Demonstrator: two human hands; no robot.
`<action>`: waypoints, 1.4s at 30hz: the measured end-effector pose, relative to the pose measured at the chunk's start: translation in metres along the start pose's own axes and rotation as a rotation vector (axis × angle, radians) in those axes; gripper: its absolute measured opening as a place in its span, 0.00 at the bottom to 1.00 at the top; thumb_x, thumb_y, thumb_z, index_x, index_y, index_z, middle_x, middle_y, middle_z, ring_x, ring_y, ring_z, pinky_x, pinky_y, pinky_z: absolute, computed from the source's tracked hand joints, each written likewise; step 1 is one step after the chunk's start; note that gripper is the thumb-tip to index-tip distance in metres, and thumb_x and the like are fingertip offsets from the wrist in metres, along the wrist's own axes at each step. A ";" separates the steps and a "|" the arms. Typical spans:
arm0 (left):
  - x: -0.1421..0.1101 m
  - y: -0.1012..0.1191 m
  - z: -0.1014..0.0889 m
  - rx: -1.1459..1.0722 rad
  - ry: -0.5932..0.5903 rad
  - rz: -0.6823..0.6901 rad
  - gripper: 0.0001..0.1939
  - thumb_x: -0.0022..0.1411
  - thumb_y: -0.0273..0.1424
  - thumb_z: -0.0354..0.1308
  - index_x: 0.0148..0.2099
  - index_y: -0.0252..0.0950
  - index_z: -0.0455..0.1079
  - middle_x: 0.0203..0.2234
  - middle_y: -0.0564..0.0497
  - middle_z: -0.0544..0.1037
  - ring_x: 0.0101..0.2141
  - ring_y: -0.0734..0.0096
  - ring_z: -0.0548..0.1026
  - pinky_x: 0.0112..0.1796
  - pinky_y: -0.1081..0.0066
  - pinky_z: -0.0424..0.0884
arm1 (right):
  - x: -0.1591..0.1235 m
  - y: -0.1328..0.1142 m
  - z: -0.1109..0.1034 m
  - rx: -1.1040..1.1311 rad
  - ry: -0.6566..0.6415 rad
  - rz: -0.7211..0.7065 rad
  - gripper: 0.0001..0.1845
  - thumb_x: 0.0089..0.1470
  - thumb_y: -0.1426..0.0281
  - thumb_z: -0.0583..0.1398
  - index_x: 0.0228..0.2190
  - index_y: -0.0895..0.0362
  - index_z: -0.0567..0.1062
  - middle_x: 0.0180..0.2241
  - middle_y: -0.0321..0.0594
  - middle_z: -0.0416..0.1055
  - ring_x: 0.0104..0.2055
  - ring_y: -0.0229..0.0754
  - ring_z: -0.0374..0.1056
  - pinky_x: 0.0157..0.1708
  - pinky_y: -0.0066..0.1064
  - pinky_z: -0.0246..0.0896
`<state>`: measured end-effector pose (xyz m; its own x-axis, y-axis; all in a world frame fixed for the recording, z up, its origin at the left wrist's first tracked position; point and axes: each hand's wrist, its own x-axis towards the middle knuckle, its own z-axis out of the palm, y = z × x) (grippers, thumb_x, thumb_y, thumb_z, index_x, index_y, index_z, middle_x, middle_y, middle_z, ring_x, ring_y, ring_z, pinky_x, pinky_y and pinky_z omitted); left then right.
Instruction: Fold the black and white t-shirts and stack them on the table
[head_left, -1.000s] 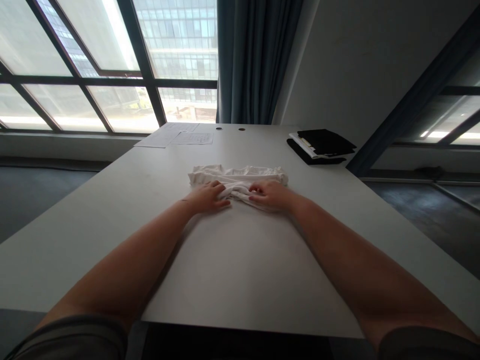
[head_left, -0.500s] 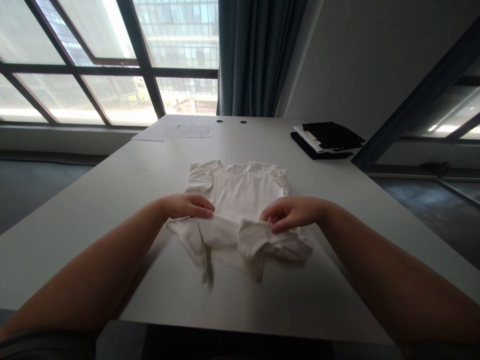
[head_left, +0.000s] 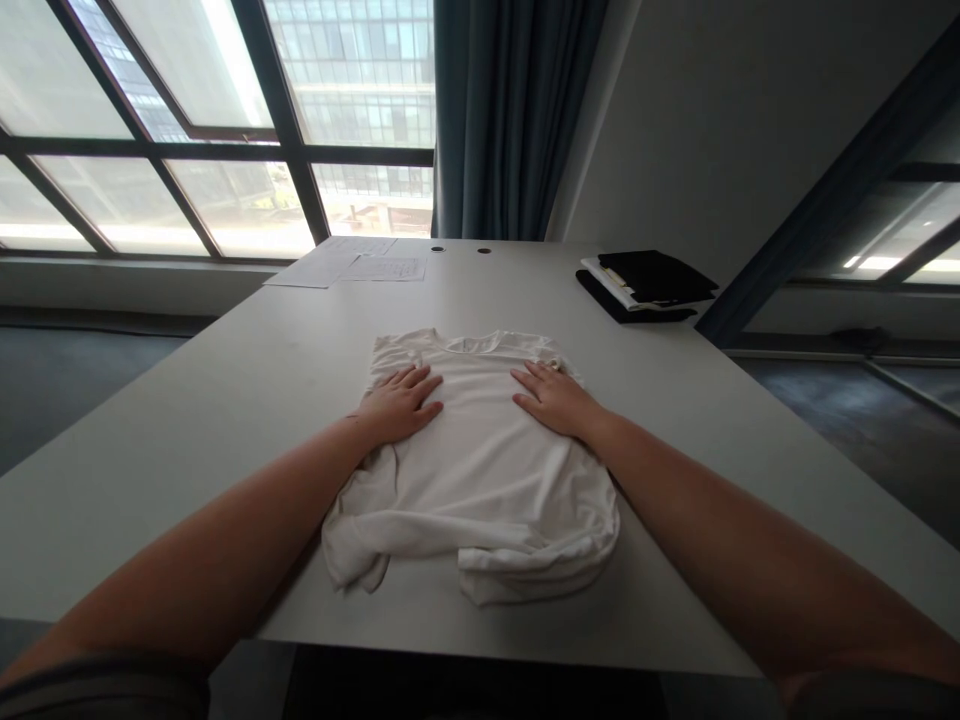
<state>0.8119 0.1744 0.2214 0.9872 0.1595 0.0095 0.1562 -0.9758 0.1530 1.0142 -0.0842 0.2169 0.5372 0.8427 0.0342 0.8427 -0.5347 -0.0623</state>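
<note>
A white shirt [head_left: 480, 440] lies spread on the white table, its round neckline pointing away from me. The lower part is wrinkled, with the sleeves or hem bunched and folded at the near end. On the shirt's upper left side rests my left hand [head_left: 401, 402], palm down with the fingers spread. My right hand [head_left: 559, 398] lies flat on the upper right side in the same way. Neither hand grips the cloth; both press on its surface.
The white table [head_left: 225, 420] reaches from my body to the window wall. Paper sheets [head_left: 322, 268] lie at its far left. A stack of black folders with papers [head_left: 649, 280] sits at the far right. A blue curtain [head_left: 510, 120] hangs beyond the table.
The shirt was bunched up near its collar, then got pulled down towards me and unfolded. My hands have let go of the cloth and moved back up, now flat on it.
</note>
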 end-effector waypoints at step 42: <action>-0.001 -0.081 -0.015 0.095 0.068 -0.666 0.40 0.74 0.53 0.36 0.77 0.37 0.54 0.75 0.34 0.54 0.72 0.38 0.55 0.67 0.43 0.55 | 0.006 0.139 0.009 0.015 0.117 0.619 0.32 0.69 0.52 0.47 0.65 0.52 0.72 0.67 0.60 0.63 0.67 0.67 0.60 0.61 0.67 0.55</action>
<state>0.7974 0.2558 0.2240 0.6753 0.7375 0.0063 0.7359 -0.6744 0.0600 1.1347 -0.1532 0.1996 0.9263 0.3644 0.0956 0.3741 -0.9197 -0.1195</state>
